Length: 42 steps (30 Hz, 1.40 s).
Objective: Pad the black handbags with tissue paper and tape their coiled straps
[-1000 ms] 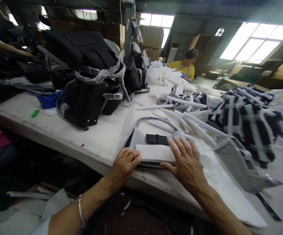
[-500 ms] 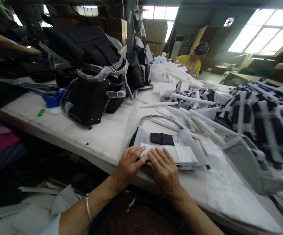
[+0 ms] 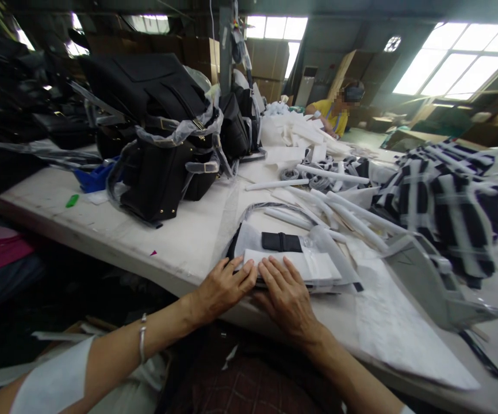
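Note:
A handbag wrapped in pale translucent sheeting (image 3: pixel 334 247) lies flat near the table's front edge, its wrapped handle (image 3: pixel 281 206) arching away from me. On top of it rests a small black strap piece (image 3: pixel 278 241) with a raised band across its middle. Folded white paper (image 3: pixel 315 267) covers the near side of the bag. My left hand (image 3: pixel 219 292) presses its outstretched fingers on the paper's left end. Beside it, my right hand (image 3: pixel 287 294) lies with fingers extended on the same paper; its thumb is partly hidden at the bag's near edge.
Black bags (image 3: pixel 158 167) stand stacked at the left, near a blue object (image 3: pixel 96 175). White tubes (image 3: pixel 352 215) and black-and-white wrapped pieces (image 3: pixel 439 195) lie behind and right. A grey plastic scoop (image 3: pixel 430 276) sits right. Across the table is a person in yellow (image 3: pixel 335 112).
My left forearm has swung outward to the left, and the left hand's fingers have shifted slightly on the paper. The right hand stays on it. The co-worker's arm at far left has mostly withdrawn.

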Tool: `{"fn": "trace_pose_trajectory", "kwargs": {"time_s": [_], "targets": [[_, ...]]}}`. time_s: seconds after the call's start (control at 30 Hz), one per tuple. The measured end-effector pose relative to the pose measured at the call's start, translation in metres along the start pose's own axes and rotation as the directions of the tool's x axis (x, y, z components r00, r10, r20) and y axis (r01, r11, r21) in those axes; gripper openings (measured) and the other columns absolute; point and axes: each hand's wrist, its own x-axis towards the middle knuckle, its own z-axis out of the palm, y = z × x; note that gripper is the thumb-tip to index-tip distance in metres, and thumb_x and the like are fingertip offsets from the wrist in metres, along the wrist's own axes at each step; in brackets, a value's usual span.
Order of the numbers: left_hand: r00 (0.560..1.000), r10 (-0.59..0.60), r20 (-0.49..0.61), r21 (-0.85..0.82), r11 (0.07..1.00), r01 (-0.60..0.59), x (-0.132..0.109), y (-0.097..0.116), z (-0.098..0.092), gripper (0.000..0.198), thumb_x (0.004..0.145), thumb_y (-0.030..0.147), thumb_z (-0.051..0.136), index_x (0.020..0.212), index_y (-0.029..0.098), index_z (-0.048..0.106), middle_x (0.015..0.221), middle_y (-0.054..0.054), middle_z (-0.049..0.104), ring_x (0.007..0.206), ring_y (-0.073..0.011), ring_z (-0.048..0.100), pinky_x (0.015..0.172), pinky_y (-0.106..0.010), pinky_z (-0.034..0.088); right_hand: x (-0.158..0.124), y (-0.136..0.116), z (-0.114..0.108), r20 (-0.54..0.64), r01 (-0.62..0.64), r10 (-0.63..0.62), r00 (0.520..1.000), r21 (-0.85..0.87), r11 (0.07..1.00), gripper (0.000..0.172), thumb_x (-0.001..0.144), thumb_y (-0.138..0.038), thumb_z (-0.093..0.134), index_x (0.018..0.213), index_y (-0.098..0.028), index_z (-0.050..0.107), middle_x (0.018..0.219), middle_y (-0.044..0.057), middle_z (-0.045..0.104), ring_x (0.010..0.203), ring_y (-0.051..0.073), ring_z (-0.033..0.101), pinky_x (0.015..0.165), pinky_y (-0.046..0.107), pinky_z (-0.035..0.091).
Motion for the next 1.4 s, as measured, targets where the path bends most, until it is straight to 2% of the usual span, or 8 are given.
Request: {"fn": "trace_pose_trajectory", "kwargs": {"time_s": [0.23,0.43,0.67,0.9,1.03,1.23,1.33,1.4], "targets": [[0.998,0.044,-0.034,-0.123,0.991,-0.048,0.019,-0.019,-0.002,0.030,0.097,0.012,0.043,0.126,0.011,0.049,0.115,-0.014,0.064,0.105,-0.0206,0.063,0.085,-0.032,0.051,0.007,-0.001,0.001,-0.012,-0.038,0.038,0.999,-0.051,0.998,0.063,0.088,-0.047,0.065,0.137,-0.011,0.050,0.134,0.016,0.061,0.129,0.032,0.050,0.114,0.051,0.029],[0.998,0.018,0.055,-0.103,0.995,-0.013,0.028,-0.010,-0.003,0.025,0.098,0.015,0.043,0.122,0.014,0.050,0.110,-0.011,0.064,0.096,-0.0201,0.063,0.080,-0.033,0.050,0.013,0.008,0.013,-0.092,-0.030,0.019,0.996,-0.125,0.992,0.038,0.096,-0.036,0.053,0.125,-0.012,0.058,0.117,0.016,0.068,0.112,0.029,0.057,0.101,0.046,0.039],[0.996,-0.010,0.092,0.034,0.999,0.007,0.026,-0.002,0.000,0.029,0.096,0.014,0.047,0.125,0.011,0.049,0.119,-0.013,0.061,0.101,-0.0252,0.061,0.076,-0.038,0.048,0.018,0.015,0.010,-0.036,0.057,-0.062,0.997,-0.134,0.989,0.038,0.096,-0.038,0.053,0.122,-0.011,0.059,0.115,0.017,0.068,0.105,0.029,0.059,0.094,0.044,0.045],[0.999,0.021,0.036,-0.023,1.000,-0.020,0.032,-0.011,0.012,0.026,0.096,0.015,0.045,0.121,0.011,0.049,0.116,-0.013,0.062,0.092,-0.0224,0.062,0.075,-0.037,0.047,0.017,0.011,0.012,-0.077,-0.005,-0.009,0.997,-0.171,0.985,0.044,0.091,-0.035,0.059,0.128,-0.011,0.055,0.119,0.016,0.066,0.111,0.030,0.057,0.098,0.045,0.043],[1.000,0.026,-0.014,-0.058,0.998,-0.027,0.042,-0.020,0.004,0.031,0.094,0.011,0.041,0.124,0.008,0.048,0.115,-0.015,0.063,0.097,-0.0229,0.063,0.079,-0.036,0.048,0.021,0.013,0.005,-0.124,-0.028,0.002,0.992,-0.205,0.978,0.047,0.090,-0.022,0.052,0.135,-0.008,0.048,0.123,0.016,0.064,0.114,0.029,0.054,0.101,0.045,0.041],[0.998,-0.029,-0.052,-0.102,0.995,0.023,0.054,-0.020,-0.013,0.040,0.083,0.004,0.043,0.121,0.011,0.052,0.112,-0.013,0.065,0.099,-0.0259,0.063,0.084,-0.041,0.047,0.036,0.021,-0.015,-0.081,-0.008,-0.010,0.997,-0.220,0.975,0.030,0.092,-0.015,0.047,0.121,-0.012,0.053,0.099,0.010,0.067,0.086,0.023,0.058,0.081,0.037,0.046],[0.984,-0.016,-0.177,-0.067,0.998,0.005,0.051,-0.015,-0.005,0.040,0.084,0.006,0.044,0.123,0.009,0.052,0.117,-0.016,0.064,0.115,-0.0305,0.059,0.103,-0.050,0.040,0.039,0.022,-0.018,-0.025,0.004,-0.009,1.000,-0.195,0.981,0.019,0.094,-0.015,0.044,0.111,-0.015,0.055,0.092,0.007,0.066,0.081,0.022,0.057,0.078,0.035,0.045],[0.960,-0.020,-0.280,-0.038,0.999,0.010,0.049,-0.013,0.003,0.036,0.088,0.005,0.041,0.121,0.009,0.053,0.113,-0.015,0.066,0.112,-0.0286,0.060,0.104,-0.048,0.040,0.040,0.021,-0.016,-0.003,-0.002,0.002,1.000,-0.182,0.983,0.013,0.095,-0.014,0.043,0.101,-0.017,0.054,0.088,0.005,0.065,0.078,0.021,0.057,0.076,0.034,0.044]]}}
